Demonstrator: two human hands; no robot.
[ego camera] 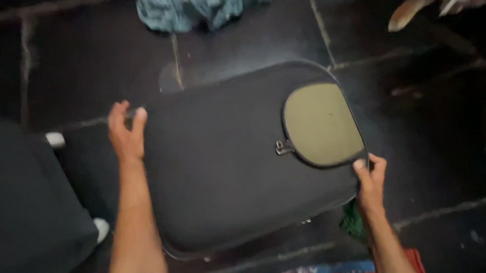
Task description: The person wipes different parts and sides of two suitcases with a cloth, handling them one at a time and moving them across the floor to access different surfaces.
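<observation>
Landmark: the large black soft-sided fabric suitcase [222, 169] with rounded corners lies flat on the dark tiled floor [89, 55], filling the middle of your view; every place below is given from it.

Left hand: your left hand [125, 135] sits at the suitcase's left edge, near its far corner. The fingers [139, 117] are loosely spread and curl over the edge, touching the fabric; you cannot tell how firmly they clasp it.

Right hand: your right hand [369, 180] is at the suitcase's right edge, at the near corner. The thumb and fingers are pressed onto the rim there, pinching the edge just below the pocket.

Pocket: an olive-green rounded panel [322, 123] with a dark zip border takes up the right part of the suitcase's top face. 1 small metal zip pull [282, 147] hangs at the panel's left side.

Beyond the suitcase: a crumpled teal cloth [195, 9] lies on the floor past the far edge, well apart from it.

Left of the suitcase: a dark boxy bag [30, 214] stands just beside it.

Near side: a patch of green cloth [354, 224] shows under your right wrist, and a strip of patterned multicoloured fabric [328, 271] runs along the bottom of the view.
</observation>
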